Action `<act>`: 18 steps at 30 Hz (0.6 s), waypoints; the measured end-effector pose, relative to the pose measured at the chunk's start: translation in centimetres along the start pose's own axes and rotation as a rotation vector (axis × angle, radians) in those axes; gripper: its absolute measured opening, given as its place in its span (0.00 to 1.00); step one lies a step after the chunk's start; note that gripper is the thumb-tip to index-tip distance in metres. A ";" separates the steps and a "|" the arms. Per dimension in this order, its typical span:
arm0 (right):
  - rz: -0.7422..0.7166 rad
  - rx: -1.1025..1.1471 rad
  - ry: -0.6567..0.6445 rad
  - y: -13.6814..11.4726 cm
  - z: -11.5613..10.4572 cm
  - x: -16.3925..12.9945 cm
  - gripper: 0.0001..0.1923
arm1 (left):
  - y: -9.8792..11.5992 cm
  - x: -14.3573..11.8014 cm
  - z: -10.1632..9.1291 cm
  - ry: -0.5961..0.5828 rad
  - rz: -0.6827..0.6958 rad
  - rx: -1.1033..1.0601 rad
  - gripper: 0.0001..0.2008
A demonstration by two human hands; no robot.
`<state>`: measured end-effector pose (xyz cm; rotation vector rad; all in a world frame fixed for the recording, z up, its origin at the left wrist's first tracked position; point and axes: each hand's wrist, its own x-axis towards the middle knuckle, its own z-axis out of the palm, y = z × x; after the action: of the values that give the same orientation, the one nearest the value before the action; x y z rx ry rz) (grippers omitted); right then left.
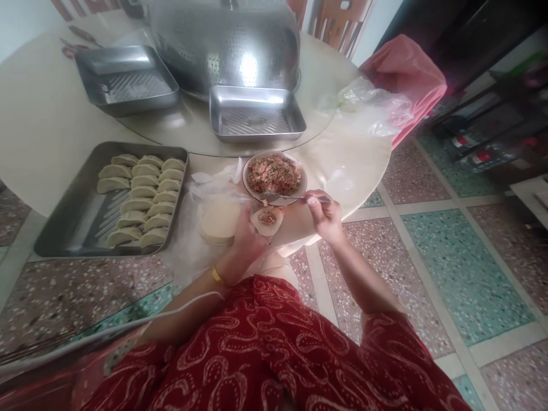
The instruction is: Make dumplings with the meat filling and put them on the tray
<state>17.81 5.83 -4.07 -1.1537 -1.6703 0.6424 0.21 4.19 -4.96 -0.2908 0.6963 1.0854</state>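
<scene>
Left hand [247, 242] is cupped under a round dumpling wrapper [267, 220] with a dab of filling in the middle, held just over the table [38, 131] edge. Right hand [325, 216] is pinched around a spoon [280, 197], whose bowl sits at the near rim of the bowl of minced filling [274, 174]. A stack of wrappers [220, 220] lies right beside the left hand, and left of that a metal tray [64, 225] holds rows of folded dumplings [139, 197]. Two more steel trays [257, 114] and a big colander [222, 43] sit further back. There are bottles on the floor at right, but the labels are too blurry to read.
</scene>
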 end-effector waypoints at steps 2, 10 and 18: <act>0.007 0.023 0.009 -0.3 -0.6 -0.5 0.13 | 0.0 -0.1 0.2 0.013 0.017 -0.015 0.27; -0.055 -0.028 0.069 -0.8 -2.2 -1.8 0.08 | -0.8 -0.1 -0.2 0.046 0.121 -0.065 0.21; -0.085 -0.072 0.070 -0.5 -0.2 -0.6 0.11 | -1.0 -0.3 -0.4 0.034 0.185 -0.038 0.18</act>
<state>17.87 5.08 -3.84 -1.1369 -1.6841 0.4870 0.87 3.32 -5.20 -0.2814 0.7441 1.2728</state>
